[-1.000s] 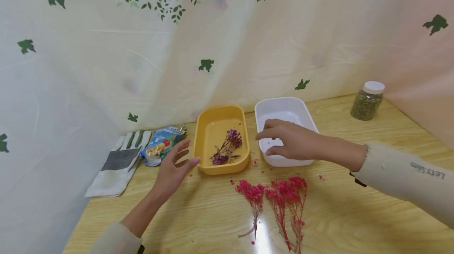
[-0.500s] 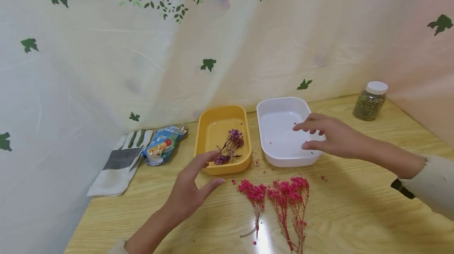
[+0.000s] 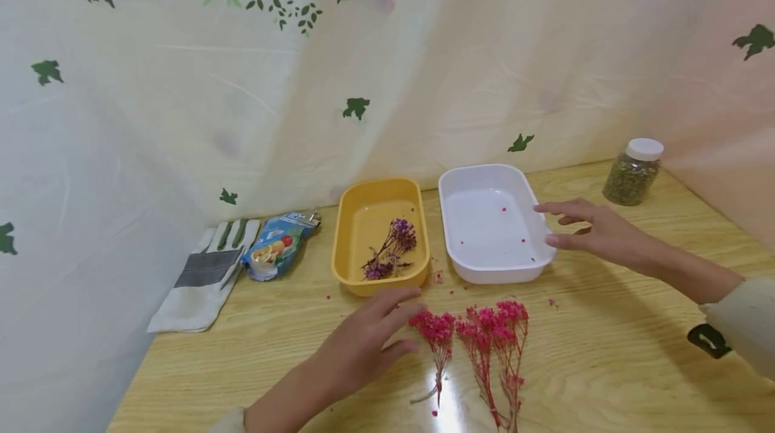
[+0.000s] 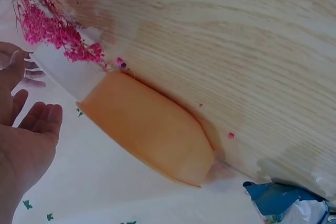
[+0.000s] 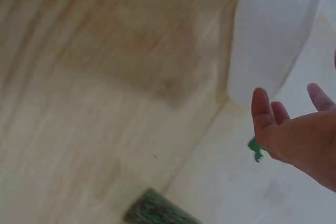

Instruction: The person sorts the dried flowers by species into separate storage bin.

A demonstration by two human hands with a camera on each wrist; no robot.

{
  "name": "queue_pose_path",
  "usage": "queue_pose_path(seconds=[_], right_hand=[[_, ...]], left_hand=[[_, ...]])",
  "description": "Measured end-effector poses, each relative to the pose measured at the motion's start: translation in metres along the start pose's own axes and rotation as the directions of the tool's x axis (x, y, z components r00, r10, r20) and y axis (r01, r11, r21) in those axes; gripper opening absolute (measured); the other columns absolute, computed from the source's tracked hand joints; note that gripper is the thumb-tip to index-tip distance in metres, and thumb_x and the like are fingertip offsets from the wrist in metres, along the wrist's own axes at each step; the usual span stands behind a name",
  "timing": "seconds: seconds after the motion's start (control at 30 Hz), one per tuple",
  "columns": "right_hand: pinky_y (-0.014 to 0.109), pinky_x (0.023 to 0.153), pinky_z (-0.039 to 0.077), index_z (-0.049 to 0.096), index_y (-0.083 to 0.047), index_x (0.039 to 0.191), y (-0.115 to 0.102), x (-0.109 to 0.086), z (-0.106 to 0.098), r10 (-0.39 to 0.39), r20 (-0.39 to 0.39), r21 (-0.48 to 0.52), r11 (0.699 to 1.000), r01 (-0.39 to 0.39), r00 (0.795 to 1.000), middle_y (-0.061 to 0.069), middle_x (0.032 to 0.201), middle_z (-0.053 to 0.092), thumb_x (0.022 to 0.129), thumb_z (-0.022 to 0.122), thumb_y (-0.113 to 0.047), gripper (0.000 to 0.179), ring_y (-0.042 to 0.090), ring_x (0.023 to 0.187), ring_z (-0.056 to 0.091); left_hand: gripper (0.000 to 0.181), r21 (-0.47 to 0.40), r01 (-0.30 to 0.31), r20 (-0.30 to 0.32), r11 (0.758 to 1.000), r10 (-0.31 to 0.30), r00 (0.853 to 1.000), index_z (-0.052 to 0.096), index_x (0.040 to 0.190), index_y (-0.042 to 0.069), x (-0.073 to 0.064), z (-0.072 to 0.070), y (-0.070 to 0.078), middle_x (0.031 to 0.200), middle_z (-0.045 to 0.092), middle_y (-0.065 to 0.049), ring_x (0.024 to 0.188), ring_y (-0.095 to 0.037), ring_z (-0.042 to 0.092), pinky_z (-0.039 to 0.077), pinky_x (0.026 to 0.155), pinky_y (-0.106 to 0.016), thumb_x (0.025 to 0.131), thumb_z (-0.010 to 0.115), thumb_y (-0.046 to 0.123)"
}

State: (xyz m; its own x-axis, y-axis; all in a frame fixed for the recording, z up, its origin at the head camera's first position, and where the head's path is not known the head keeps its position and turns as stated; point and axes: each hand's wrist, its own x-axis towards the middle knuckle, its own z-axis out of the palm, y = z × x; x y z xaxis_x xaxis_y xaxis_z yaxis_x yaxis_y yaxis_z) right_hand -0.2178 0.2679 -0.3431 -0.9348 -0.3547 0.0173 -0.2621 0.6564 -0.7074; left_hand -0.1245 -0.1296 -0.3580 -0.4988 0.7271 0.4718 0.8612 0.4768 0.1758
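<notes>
My left hand (image 3: 357,345) reaches over the table with its fingers relaxed, fingertips right at the head of a small sprig of pink dried flowers (image 3: 439,331). Just right of that sprig lies a fuller pink bunch (image 3: 493,329), stems toward me. Fingers loosely extended, my right hand (image 3: 605,234) is at the right rim of a white plastic tray (image 3: 484,221), which has a few pink specks inside. Beside it stands a yellow tray (image 3: 366,221) with purple dried flowers (image 3: 396,241) in it. The right wrist view shows the right hand (image 5: 299,137) holding nothing, close to the white tray (image 5: 278,30).
A lidded jar of dried green bits (image 3: 632,174) stands at the back right. At the left lie a white and grey work glove (image 3: 206,278) and a blue packet (image 3: 280,248) with a clip. Pink crumbs dot the table, and a printed curtain (image 3: 272,117) hangs behind.
My right hand has drawn back rightward from over the white tray to its right rim. My left hand has moved right and toward me, from beside the yellow tray to the small pink sprig.
</notes>
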Motion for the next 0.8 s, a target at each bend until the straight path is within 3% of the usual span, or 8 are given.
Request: queue_pose_path(seconds=[0.1, 0.2, 0.27, 0.47, 0.67, 0.8], right_hand=[[0.066, 0.091, 0.040, 0.041, -0.013, 0.146, 0.006, 0.001, 0.004, 0.047, 0.051, 0.096, 0.994, -0.051, 0.998, 0.023, 0.150, 0.031, 0.094, 0.063, -0.033, 0.060, 0.047, 0.128, 0.037], [0.066, 0.095, 0.037, 0.037, -0.008, 0.148, 0.013, 0.002, 0.009, 0.056, 0.097, 0.185, 0.980, -0.073, 0.994, 0.025, 0.150, 0.031, 0.095, 0.061, -0.028, 0.062, 0.048, 0.129, 0.038], [0.062, 0.097, 0.038, 0.035, -0.006, 0.148, 0.017, 0.002, 0.011, 0.059, 0.119, 0.220, 0.972, -0.085, 0.991, 0.026, 0.151, 0.030, 0.095, 0.062, -0.026, 0.063, 0.047, 0.129, 0.040], [0.035, 0.094, 0.046, 0.035, -0.007, 0.148, 0.018, 0.005, 0.016, 0.061, 0.130, 0.270, 0.958, -0.095, 0.990, 0.026, 0.152, 0.028, 0.094, 0.063, -0.026, 0.064, 0.043, 0.128, 0.043], [0.039, 0.098, 0.045, 0.034, -0.006, 0.149, 0.014, 0.004, 0.018, 0.086, 0.146, 0.313, 0.941, -0.128, 0.986, 0.025, 0.154, 0.023, 0.093, 0.064, -0.026, 0.067, 0.044, 0.131, 0.039], [0.027, 0.093, 0.047, 0.031, -0.005, 0.149, 0.015, 0.003, 0.017, 0.077, 0.148, 0.346, 0.930, -0.125, 0.986, 0.028, 0.153, 0.023, 0.094, 0.063, -0.023, 0.067, 0.043, 0.130, 0.040]], left_hand=[[0.048, -0.031, 0.024, 0.059, 0.999, -0.022, 0.998, 0.059, 0.124, 0.012, -0.001, 0.005, -0.001, 0.135, 0.052, -0.006, 0.126, -0.019, 0.049, 0.041, 0.103, -0.029, 0.080, 0.078, 0.017], [0.047, -0.051, 0.051, 0.116, 0.997, -0.045, 0.992, 0.059, 0.125, 0.013, -0.001, 0.007, -0.001, 0.137, 0.051, -0.006, 0.128, -0.018, 0.047, 0.040, 0.104, -0.029, 0.082, 0.077, 0.018], [0.046, -0.054, 0.067, 0.144, 0.996, -0.059, 0.988, 0.059, 0.126, 0.013, -0.001, 0.008, -0.001, 0.137, 0.052, -0.007, 0.129, -0.018, 0.047, 0.041, 0.104, -0.031, 0.083, 0.076, 0.018], [0.048, -0.054, 0.099, 0.202, 0.994, -0.086, 0.976, 0.057, 0.129, 0.014, 0.001, 0.011, -0.001, 0.137, 0.052, -0.009, 0.130, -0.019, 0.045, 0.040, 0.105, -0.032, 0.084, 0.075, 0.018], [0.048, -0.060, 0.080, 0.228, 0.995, -0.064, 0.972, 0.058, 0.129, 0.014, 0.006, 0.018, -0.002, 0.137, 0.052, -0.011, 0.130, -0.021, 0.045, 0.040, 0.105, -0.033, 0.084, 0.075, 0.017], [0.057, -0.076, 0.079, 0.258, 0.994, -0.057, 0.964, 0.054, 0.135, 0.015, 0.009, 0.024, -0.003, 0.138, 0.050, -0.012, 0.130, -0.022, 0.046, 0.039, 0.105, -0.033, 0.082, 0.076, 0.018]])
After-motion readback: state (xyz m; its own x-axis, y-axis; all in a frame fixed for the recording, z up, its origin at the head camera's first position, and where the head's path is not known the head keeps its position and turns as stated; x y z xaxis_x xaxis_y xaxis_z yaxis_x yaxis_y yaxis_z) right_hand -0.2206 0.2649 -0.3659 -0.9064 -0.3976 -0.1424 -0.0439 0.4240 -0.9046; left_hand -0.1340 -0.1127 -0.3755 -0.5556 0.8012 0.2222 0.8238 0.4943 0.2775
